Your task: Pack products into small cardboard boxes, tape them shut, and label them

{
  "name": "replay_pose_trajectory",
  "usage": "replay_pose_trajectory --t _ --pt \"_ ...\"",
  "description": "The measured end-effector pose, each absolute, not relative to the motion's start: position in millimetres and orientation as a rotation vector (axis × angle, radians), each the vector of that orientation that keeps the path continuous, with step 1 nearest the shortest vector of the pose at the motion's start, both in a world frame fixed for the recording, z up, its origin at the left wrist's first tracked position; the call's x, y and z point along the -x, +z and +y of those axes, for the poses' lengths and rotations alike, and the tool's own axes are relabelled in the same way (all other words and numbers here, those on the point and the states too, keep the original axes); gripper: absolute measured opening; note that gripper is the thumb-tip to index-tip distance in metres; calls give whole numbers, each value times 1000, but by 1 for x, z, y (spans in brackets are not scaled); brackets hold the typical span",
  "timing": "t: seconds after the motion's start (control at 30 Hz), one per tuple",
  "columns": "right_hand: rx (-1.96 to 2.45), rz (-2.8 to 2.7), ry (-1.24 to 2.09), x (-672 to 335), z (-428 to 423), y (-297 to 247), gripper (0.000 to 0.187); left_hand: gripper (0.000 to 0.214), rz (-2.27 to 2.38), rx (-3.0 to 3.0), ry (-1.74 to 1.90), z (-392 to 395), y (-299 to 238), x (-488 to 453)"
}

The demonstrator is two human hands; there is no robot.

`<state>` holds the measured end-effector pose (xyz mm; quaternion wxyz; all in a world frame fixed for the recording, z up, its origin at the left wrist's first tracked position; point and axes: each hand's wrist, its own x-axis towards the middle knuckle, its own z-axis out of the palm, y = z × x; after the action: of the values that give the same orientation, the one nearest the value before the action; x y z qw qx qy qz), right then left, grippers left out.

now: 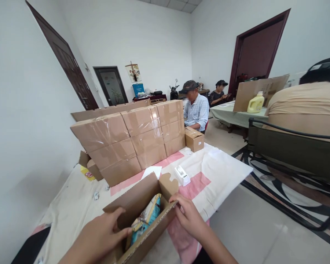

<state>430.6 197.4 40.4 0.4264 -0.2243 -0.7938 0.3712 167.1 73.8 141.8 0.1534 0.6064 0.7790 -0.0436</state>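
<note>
Box point(139, 192), open, with packets point(151, 214) inside, stood on cloth-covered bench point(225, 167).
Left hand point(99, 233) hung spread at the near end, thumb and fingers parted, contact with packets unclear; right hand point(189, 212) pinched the box's rim near the far right corner. Beyond: white device point(182, 176), paper point(153, 171), taped cartons point(145, 141) stacked three high.

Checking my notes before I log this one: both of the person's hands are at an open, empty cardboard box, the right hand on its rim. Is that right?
Not quite: the cardboard box isn't empty. The head view shows blue-and-yellow packaging inside it. The rest stands: both hands are at the open box, the right hand on its rim.
</note>
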Motion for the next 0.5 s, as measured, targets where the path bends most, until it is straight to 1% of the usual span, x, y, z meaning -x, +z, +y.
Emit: replay_pose_trajectory --t 0.1,0.2,0.3,0.37,0.43,0.5 --pt "540 -1979 946 -431 197 40 29 60 2241 -1860 -174 96 145 -197" --pt "511 -1988 961 -432 197 40 29 44 2088 -1951 -259 107 142 -212" --pt "498 -1993 949 -432 198 40 29 41 2039 -1903 -332 104 132 -207" --pt "493 -1987 939 -432 198 42 30 40 2019 -1869 -260 98 124 -201" --pt "496 -1978 934 -432 197 42 32 35 2004 -1859 -146 96 119 -198" --pt "493 -1996 944 -432 195 37 37 31 1997 -1855 -52 97 118 -196"
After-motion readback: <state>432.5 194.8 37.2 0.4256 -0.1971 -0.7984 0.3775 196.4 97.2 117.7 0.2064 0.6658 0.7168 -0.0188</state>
